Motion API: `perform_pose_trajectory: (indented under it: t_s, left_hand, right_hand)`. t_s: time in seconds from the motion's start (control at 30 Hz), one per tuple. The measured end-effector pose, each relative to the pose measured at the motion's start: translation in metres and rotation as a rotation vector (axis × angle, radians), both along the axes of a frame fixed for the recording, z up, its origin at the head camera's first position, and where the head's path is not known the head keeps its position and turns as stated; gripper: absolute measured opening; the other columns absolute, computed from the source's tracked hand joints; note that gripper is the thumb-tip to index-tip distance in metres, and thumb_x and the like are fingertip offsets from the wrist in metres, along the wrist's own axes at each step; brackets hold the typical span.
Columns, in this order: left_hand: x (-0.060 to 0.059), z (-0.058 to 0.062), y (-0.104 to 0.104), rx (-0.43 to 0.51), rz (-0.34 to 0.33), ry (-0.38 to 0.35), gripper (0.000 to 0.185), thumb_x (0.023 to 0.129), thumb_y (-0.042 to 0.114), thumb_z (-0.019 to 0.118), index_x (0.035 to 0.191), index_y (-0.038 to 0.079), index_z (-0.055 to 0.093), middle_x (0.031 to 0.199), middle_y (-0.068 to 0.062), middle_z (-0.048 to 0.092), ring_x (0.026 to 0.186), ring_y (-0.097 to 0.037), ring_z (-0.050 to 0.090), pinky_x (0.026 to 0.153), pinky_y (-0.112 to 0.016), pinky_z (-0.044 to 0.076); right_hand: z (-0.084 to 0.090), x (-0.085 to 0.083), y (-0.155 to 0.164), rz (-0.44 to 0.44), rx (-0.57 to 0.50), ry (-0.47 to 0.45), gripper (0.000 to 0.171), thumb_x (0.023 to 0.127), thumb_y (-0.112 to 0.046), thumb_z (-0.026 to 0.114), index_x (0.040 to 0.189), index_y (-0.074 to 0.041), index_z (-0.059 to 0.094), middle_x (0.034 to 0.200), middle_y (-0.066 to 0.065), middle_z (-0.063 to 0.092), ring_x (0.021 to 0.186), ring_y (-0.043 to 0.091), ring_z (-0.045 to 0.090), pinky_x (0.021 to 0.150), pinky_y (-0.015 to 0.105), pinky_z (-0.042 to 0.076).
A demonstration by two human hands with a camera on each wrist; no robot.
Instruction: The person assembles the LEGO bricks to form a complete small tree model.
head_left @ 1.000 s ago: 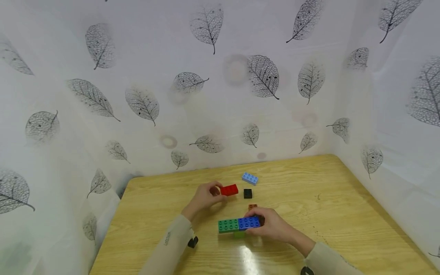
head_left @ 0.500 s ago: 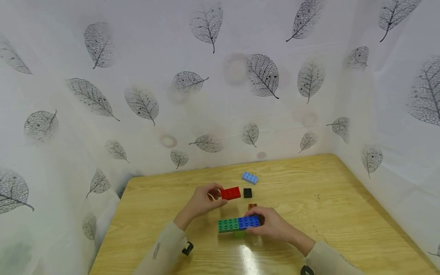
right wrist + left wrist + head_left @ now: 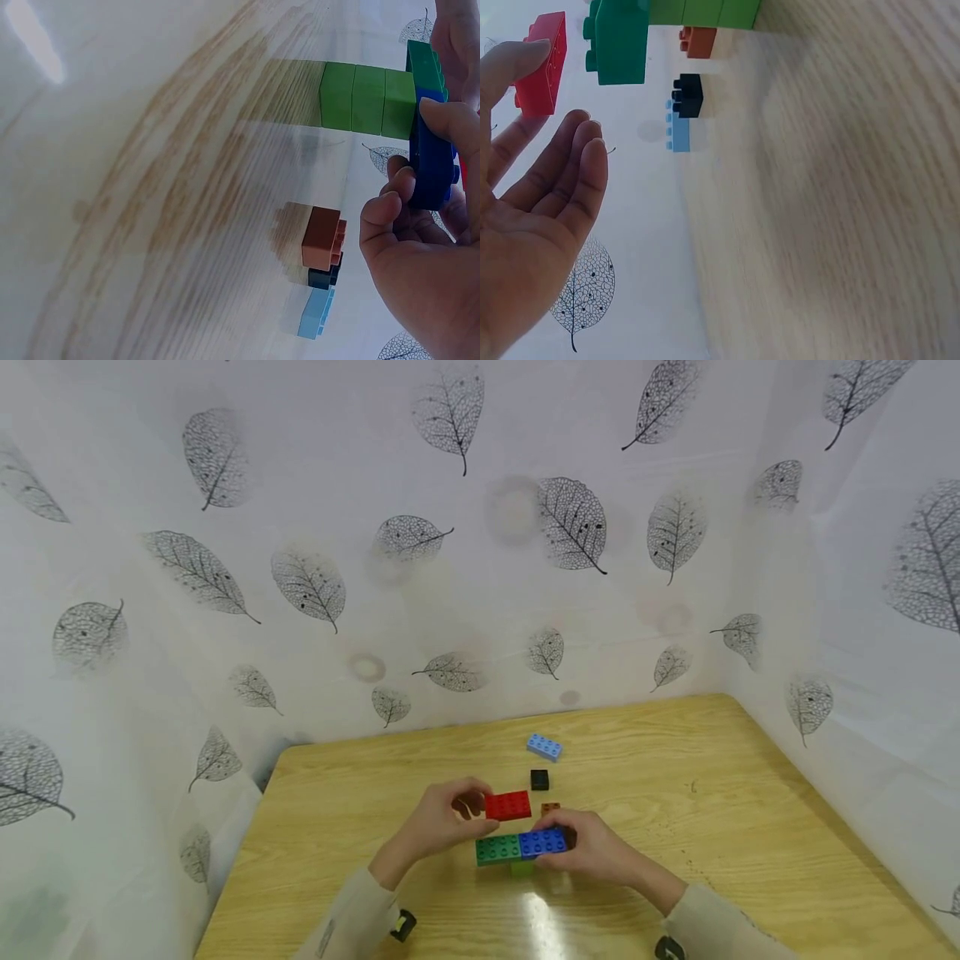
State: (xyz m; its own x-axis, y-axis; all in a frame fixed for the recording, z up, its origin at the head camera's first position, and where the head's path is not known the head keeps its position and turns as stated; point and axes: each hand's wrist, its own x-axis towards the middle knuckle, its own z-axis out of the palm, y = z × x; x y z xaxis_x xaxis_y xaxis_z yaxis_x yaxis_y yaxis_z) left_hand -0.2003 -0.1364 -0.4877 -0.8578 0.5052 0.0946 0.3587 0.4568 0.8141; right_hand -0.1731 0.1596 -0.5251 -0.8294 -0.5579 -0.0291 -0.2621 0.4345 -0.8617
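Note:
In the head view my left hand [image 3: 438, 818] pinches a red brick [image 3: 508, 806] by its left end, held up just behind a dark green brick [image 3: 497, 850]. That green brick and a blue brick [image 3: 543, 842] lie end to end across the top of a stack of light green bricks [image 3: 352, 97]. My right hand [image 3: 596, 852] grips the blue brick between thumb and fingers. The left wrist view shows the thumb on the red brick [image 3: 541, 71], which is apart from the green brick [image 3: 622, 45].
Behind the stack, an orange-brown brick [image 3: 551, 808], a small black brick [image 3: 539, 779] and a light blue brick [image 3: 544, 747] lie on the wooden table [image 3: 337, 802]. A white leaf-patterned sheet [image 3: 480, 568] stands around the table's back and sides.
My left hand has brought the red brick nearer to me and slightly right, from beside the black brick to just behind the green one. The right hand has stayed on the blue brick.

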Motion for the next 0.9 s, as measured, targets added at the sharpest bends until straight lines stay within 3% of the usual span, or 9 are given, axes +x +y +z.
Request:
perform_pose_trajectory:
  t_s: [0.2,0.53,0.9]
  left_hand:
    - [0.009,-0.005,-0.005,0.040,-0.038,0.021,0.033,0.090,0.034,0.084,0.118,0.022,0.072,0.104,0.008,0.072,0.091,-0.011,0.066,0.080,-0.030,0.059]
    - [0.021,-0.014,-0.005,0.069,-0.078,0.015,0.032,0.088,0.030,0.085,0.115,0.018,0.073,0.100,0.005,0.074,0.087,-0.019,0.069,0.076,-0.030,0.059]
    - [0.026,-0.018,-0.005,0.060,-0.072,-0.018,0.033,0.086,0.030,0.087,0.114,0.021,0.073,0.103,0.005,0.074,0.089,-0.006,0.066,0.079,-0.032,0.060]
  right_hand:
    - [0.001,0.001,0.000,-0.005,-0.006,-0.014,0.035,0.092,-0.034,0.083,0.122,-0.021,0.071,0.116,0.002,0.069,0.098,0.013,0.064,0.081,0.025,0.055]
    - [0.001,0.001,0.000,-0.005,-0.016,-0.004,0.036,0.092,-0.034,0.083,0.122,-0.020,0.070,0.116,0.001,0.070,0.096,0.009,0.064,0.079,0.025,0.055]
    - [0.001,0.001,0.000,-0.004,-0.019,-0.007,0.036,0.091,-0.033,0.084,0.123,-0.023,0.070,0.119,0.003,0.069,0.099,0.012,0.063,0.081,0.025,0.054]
